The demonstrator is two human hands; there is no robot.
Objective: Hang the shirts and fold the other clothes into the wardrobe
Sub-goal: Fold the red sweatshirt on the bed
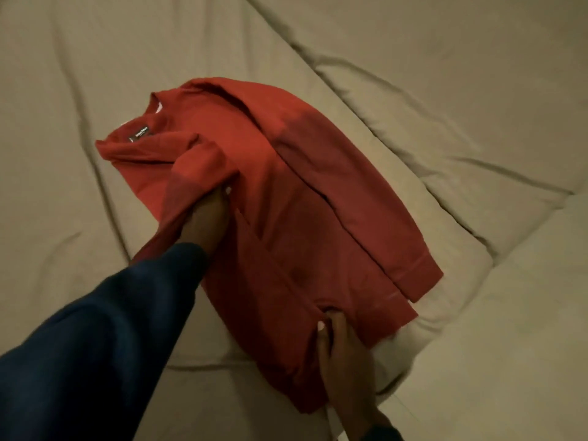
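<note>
Head view, looking down: nearest, the right hand [342,361] pinches the lower hem of a red sweater [286,202], thumb on top of the cloth. A little farther, the left hand [206,224], coming out of a dark blue sleeve [105,338], grips a bunched fold of the sweater's near side and lifts it off the surface. The sweater lies partly folded on a beige duvet [445,90], one sleeve laid along its far edge, its neck label [139,135] showing at the collar. Beyond it the duvet runs on in soft creases.
</note>
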